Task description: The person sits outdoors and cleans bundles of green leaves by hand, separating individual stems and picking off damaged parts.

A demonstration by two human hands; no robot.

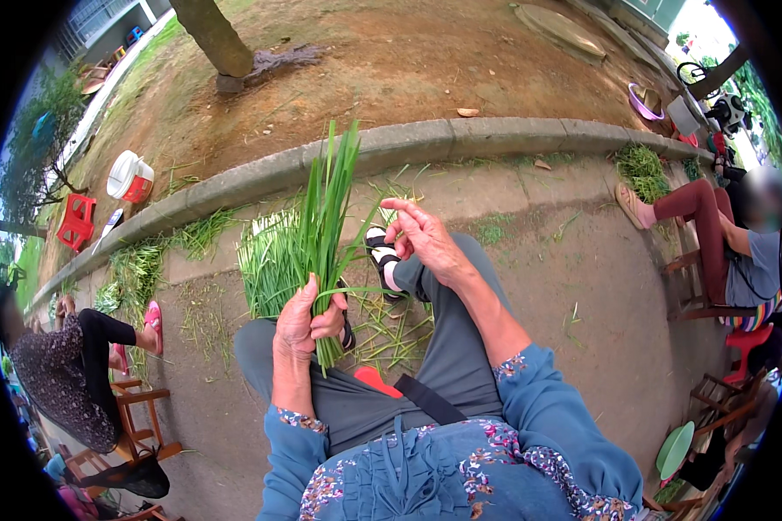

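Observation:
My left hand [304, 320] is closed around the lower part of a bunch of garlic chives [330, 200], long flat green leaves held upright over my lap. The cut ends stick out below my fist. To the right of the bunch, my right hand [426, 241] is raised with its fingers apart and partly bent. One leaf bends away from the bunch toward its index fingertip; whether they touch I cannot tell. On the ground just left of the bunch lies a thick pile of chives [269, 265] with pale ends. Loose trimmings [391, 339] are strewn between my feet.
A stone kerb [408, 141] curves across ahead, with bare soil and a tree trunk [213, 39] beyond. A white bucket [130, 178] and red stool [77, 221] stand at left. Seated people are at left [69, 365] and right [738, 234]. More greens [641, 172] lie by the kerb.

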